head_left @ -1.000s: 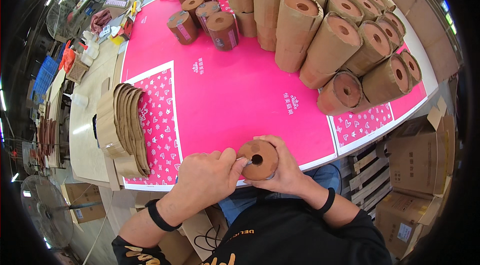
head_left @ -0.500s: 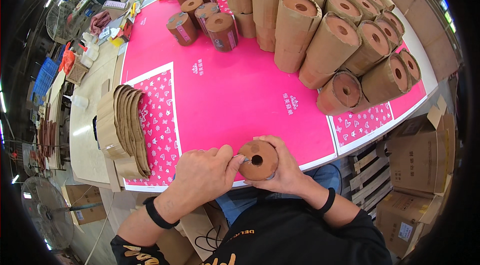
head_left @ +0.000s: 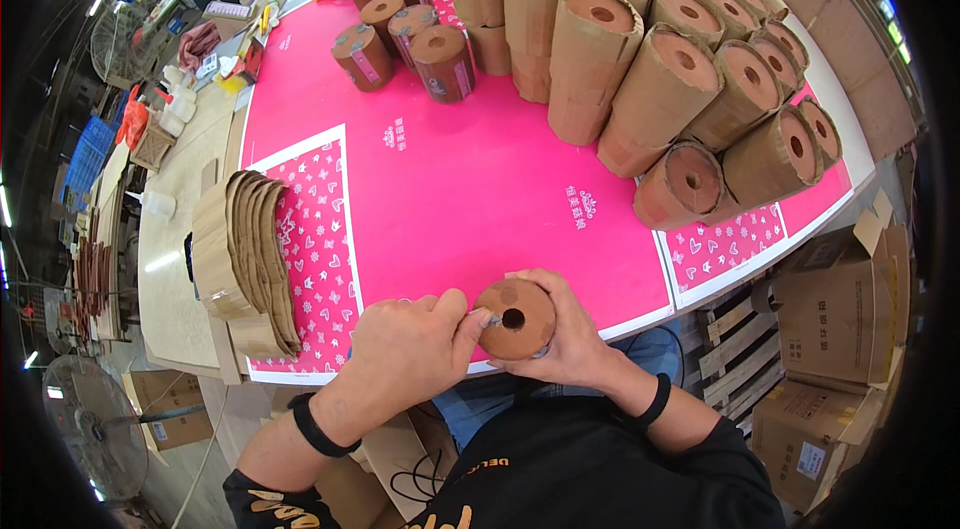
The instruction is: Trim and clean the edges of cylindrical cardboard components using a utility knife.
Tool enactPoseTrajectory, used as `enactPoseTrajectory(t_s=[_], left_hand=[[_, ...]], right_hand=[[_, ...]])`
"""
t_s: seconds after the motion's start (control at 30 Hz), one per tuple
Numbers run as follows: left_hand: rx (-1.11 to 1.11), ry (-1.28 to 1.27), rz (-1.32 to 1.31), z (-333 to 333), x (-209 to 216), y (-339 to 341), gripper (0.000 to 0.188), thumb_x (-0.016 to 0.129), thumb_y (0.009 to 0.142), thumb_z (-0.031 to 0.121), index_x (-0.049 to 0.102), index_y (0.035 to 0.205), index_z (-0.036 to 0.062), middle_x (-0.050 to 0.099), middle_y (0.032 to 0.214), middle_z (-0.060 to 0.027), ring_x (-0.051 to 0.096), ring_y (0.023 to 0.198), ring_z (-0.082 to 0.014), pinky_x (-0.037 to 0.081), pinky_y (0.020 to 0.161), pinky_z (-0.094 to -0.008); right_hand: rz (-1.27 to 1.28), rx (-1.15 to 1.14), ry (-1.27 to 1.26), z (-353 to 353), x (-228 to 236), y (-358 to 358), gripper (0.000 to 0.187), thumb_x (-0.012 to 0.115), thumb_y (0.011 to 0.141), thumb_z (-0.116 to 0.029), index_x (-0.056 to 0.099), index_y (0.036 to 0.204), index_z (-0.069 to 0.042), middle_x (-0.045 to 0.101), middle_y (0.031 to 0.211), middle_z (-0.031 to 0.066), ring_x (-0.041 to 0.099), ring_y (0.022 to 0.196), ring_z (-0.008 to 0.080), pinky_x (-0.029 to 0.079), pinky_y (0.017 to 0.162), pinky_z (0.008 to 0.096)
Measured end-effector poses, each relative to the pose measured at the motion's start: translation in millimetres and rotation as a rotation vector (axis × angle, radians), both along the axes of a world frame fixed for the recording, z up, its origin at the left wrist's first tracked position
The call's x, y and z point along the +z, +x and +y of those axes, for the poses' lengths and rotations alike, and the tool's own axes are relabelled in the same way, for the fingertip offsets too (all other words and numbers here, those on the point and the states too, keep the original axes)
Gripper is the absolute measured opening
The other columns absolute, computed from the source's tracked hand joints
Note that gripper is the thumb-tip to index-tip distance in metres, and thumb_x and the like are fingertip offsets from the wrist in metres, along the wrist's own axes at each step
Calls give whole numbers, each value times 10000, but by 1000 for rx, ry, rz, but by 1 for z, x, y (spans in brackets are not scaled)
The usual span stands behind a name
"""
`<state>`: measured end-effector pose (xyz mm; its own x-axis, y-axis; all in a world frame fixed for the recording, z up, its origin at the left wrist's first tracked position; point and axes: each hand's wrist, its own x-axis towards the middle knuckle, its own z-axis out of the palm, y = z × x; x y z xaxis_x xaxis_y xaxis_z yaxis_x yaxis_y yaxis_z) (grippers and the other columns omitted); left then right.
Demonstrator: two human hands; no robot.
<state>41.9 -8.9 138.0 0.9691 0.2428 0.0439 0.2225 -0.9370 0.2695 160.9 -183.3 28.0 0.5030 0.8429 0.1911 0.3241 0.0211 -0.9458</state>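
Left hand (head_left: 418, 337) pinches a slim tool (head_left: 492, 320) right by the hole (head_left: 513, 318) in a brown cylinder (head_left: 530, 337); right hand (head_left: 568, 332) curls around its side.

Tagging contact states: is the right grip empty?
No, the right grip is closed around the side of a brown cylinder.

Held cylinder (head_left: 527, 334) matt; paper wrappers (head_left: 588, 69) creased, matt
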Motion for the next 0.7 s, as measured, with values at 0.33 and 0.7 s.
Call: enactPoseTrajectory(t_s=[0.33, 0.7], left_hand=[[-145, 2, -31, -2, 2, -3, 334, 646, 971, 334, 566, 759, 89, 575, 541, -83, 619, 471, -282, 498, 472, -391], [33, -62, 6, -18, 4, -8, 362, 645, 983, 328, 530, 753, 73, 549, 544, -126, 590, 482, -339, 435, 439, -446]], right_hand=[[-20, -11, 5, 0, 2, 0, 987, 965, 636, -278, 397, 1412, -57, 556, 1298, 176, 575, 1201, 371, 469, 1015, 454], [-152, -123, 44, 5, -3, -15, 1048, 989, 630, -306, 357, 1421, -36, 520, 1297, 182, 579, 1193, 336, 486, 1004, 432]])
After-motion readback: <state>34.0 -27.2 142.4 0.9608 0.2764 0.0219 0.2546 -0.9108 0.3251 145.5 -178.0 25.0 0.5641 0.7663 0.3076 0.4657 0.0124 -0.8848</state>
